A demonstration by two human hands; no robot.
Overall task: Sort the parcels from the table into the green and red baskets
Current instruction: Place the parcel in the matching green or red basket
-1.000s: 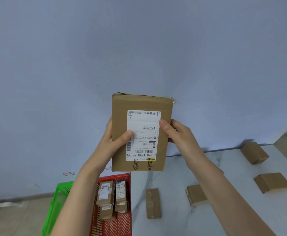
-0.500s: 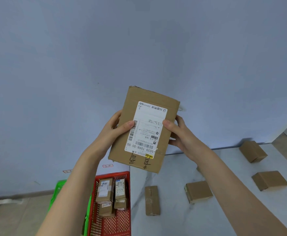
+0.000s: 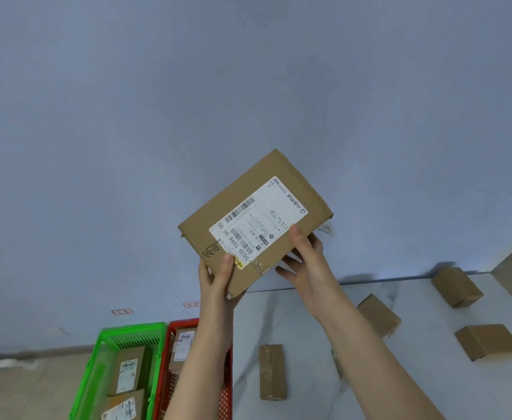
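Cardboard parcel [image 3: 256, 221], held tilted in the air above the table's [image 3: 415, 389] left end, label toward the camera. To sort it well, read the label, then lower it into the green basket [image 3: 127, 331] or red basket [image 3: 185, 324] rather than drop it. Left hand [image 3: 217, 280] pinches the lower corner, thumb on the front; right hand [image 3: 304, 262] clasps the lower right edge, fingers behind.

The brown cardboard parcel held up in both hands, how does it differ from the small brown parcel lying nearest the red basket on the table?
The held cardboard parcel is larger, tilted in the air and shows a white shipping label. The small parcel near the red basket lies on the white table, showing only a taped seam. Both are brown cardboard.
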